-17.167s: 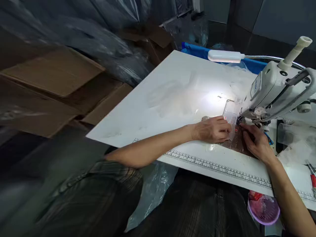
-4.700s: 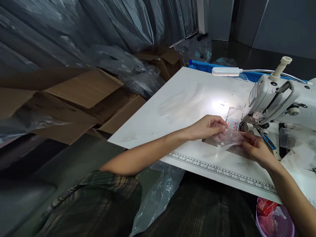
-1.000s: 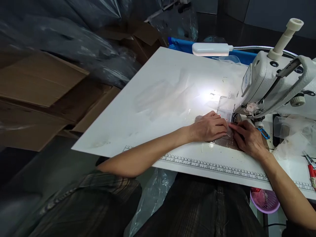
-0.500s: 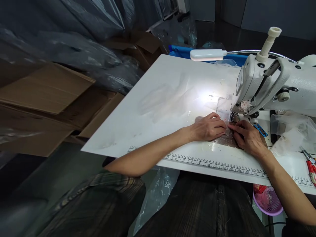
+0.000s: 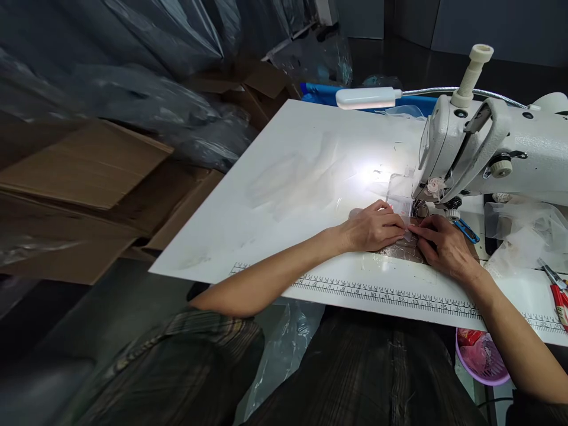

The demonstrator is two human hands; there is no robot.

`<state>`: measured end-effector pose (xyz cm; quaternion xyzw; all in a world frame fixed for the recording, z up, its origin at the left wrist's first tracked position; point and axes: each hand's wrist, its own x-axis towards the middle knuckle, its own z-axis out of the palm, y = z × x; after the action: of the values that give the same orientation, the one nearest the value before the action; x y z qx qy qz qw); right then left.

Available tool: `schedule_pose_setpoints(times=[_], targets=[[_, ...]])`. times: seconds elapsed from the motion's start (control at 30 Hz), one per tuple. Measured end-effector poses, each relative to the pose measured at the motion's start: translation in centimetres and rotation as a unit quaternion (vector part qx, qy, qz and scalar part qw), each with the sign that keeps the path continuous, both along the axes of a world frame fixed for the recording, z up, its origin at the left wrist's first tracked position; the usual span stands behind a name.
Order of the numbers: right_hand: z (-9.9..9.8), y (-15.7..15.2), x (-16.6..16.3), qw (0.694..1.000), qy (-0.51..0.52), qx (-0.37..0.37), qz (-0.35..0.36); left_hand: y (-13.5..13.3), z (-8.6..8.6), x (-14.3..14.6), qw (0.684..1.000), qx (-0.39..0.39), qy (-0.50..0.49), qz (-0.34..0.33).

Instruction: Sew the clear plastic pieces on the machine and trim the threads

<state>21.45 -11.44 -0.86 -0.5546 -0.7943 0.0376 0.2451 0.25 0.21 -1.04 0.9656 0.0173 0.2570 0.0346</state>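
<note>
At the sewing machine [image 5: 448,148], my left hand [image 5: 376,227] rests on a small piece of sheer fabric [image 5: 407,235], its fingers bent and pressed together on the edge. My right hand [image 5: 446,245] meets it from the other side, thumb and forefinger pinched on the same fabric just in front of the needle area. Both sets of fingertips nearly touch. Under the fabric shows a brownish, shiny plate [image 5: 402,253]. Part of the cloth is hidden beneath my left palm.
A lamp [image 5: 368,97] lights the white table [image 5: 248,207], which has a printed ruler [image 5: 355,290] along its front. Right of the machine foot lie a blue-handled cutter [image 5: 467,231], sheer scraps [image 5: 528,231] and red-handled scissors [image 5: 559,302]. Cardboard boxes [image 5: 80,165] stand left; a purple basket [image 5: 488,367] sits below.
The view has shifted slightly, so the machine appears a little further left. Both hands keep nearly the same place and hold on the fabric.
</note>
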Motion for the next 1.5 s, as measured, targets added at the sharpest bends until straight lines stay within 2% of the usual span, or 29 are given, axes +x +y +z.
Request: schedule_pose_setpoints(times=[0.17, 0.33, 0.5, 0.6, 0.67, 0.83, 1.03, 1.37, 1.5], targets=[[0.6, -0.2, -0.3, 0.998, 0.038, -0.035, -0.030, -0.2, 0.3, 0.0, 1.000, -0.002, 0.019, 0.006], [1.3, -0.4, 0.3, 0.990, 0.114, -0.061, -0.056, -0.8, 0.7, 0.3, 0.998, 0.054, 0.009, 0.022], [1.7, -0.2, 0.1, 0.998, 0.038, -0.051, -0.002, -0.9, 1.1, 0.3, 0.998, 0.058, 0.025, 0.023], [1.7, -0.1, -0.2, 0.998, -0.025, -0.051, -0.012, -0.9, 1.2, 0.1, 0.998, 0.036, 0.055, 0.025], [1.7, -0.1, -0.2, 0.999, -0.022, -0.045, -0.018, -0.8, 1.2, 0.1, 0.997, 0.034, 0.067, 0.023], [1.6, -0.6, 0.3, 0.998, 0.060, -0.036, -0.003, -0.8, 1.4, 0.0, 0.996, 0.015, 0.091, 0.015], [1.6, -0.8, 0.2, 0.998, -0.026, -0.004, 0.051, -0.8, 1.7, -0.1, 0.995, -0.024, 0.095, 0.016], [1.8, -0.9, -0.2, 0.996, -0.076, 0.011, 0.049, -0.8, 1.4, -0.2, 0.998, -0.014, 0.063, 0.014], [1.7, -1.0, -0.3, 0.996, -0.082, 0.008, 0.043, -0.7, 1.3, -0.2, 0.998, 0.007, 0.027, 0.055]])
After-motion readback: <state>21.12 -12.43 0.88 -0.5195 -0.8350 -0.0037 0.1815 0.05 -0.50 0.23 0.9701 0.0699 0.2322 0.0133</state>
